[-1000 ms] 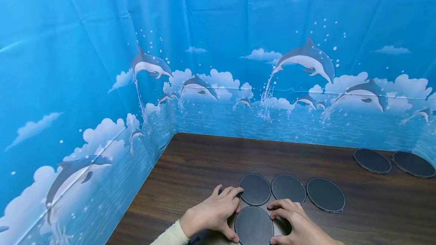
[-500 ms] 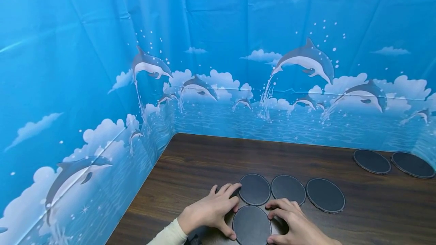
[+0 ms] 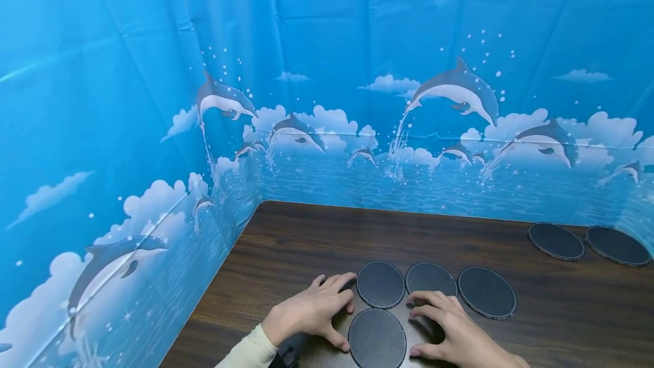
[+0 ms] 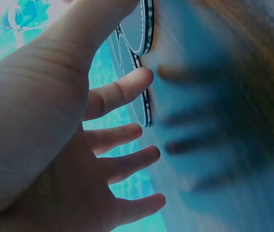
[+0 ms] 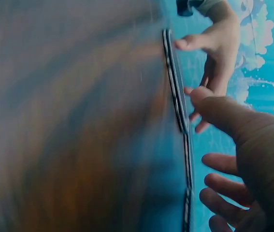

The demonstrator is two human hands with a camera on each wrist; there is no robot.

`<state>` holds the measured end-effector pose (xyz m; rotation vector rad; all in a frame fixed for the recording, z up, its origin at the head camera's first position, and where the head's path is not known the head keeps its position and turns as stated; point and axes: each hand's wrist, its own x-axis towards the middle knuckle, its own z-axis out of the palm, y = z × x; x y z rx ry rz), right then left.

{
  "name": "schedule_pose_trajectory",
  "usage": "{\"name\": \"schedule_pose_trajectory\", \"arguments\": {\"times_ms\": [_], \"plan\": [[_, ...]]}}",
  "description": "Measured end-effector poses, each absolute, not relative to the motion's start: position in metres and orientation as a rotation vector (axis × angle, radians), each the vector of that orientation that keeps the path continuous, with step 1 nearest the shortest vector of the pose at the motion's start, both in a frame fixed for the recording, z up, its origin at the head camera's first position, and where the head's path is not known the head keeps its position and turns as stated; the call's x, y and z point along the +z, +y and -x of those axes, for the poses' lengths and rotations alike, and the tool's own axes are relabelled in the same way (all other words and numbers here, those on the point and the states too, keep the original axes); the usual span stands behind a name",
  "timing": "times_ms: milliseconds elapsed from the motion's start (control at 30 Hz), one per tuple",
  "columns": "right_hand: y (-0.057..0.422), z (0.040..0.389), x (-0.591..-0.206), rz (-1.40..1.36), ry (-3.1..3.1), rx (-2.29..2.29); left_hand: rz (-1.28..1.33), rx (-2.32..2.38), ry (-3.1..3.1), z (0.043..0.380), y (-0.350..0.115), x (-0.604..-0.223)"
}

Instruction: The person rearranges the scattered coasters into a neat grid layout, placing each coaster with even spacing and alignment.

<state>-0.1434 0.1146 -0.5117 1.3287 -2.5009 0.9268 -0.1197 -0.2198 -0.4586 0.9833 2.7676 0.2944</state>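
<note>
Round black coasters with stitched rims lie flat on the table. The nearest coaster (image 3: 377,338) sits between my two hands, just below the left coaster (image 3: 380,284) of a row of three. Beside that one are the middle coaster (image 3: 431,278), partly hidden by my right fingers, and the right coaster (image 3: 487,292). My left hand (image 3: 309,311) has its fingers spread, with the thumb tip right at the nearest coaster's left edge. My right hand (image 3: 452,325) stands a little off its right edge, fingers loosely bent around nothing. In the right wrist view, the nearest coaster (image 5: 175,82) appears edge-on.
Two more coasters, one (image 3: 556,241) and another (image 3: 618,245), lie near the table's far right edge. A blue dolphin-printed curtain (image 3: 327,61) hangs along the back and left sides of the dark wooden table (image 3: 306,231).
My right hand has let go of the nearest coaster and drawn back to the right. My left fingers have eased away to the left. Earlier, the nearest coaster shifted slightly left.
</note>
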Motion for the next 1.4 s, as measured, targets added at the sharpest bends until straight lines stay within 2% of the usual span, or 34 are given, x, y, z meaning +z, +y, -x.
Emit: {"name": "schedule_pose_trajectory", "arguments": {"times_ms": [567, 933, 1400], "plan": [[0.165, 0.159, -0.494, -1.177, -2.610, 0.889, -1.031, 0.268, 2.875, 0.126, -0.207, -0.441], [0.203, 0.170, -0.488, -1.161, -2.580, 0.859, -1.182, 0.155, 2.955, 0.159, -0.151, -0.442], [0.256, 0.192, -0.497, -1.017, -2.572, 0.846, -1.075, 0.411, 2.957, 0.213, -0.067, -0.446]]}}
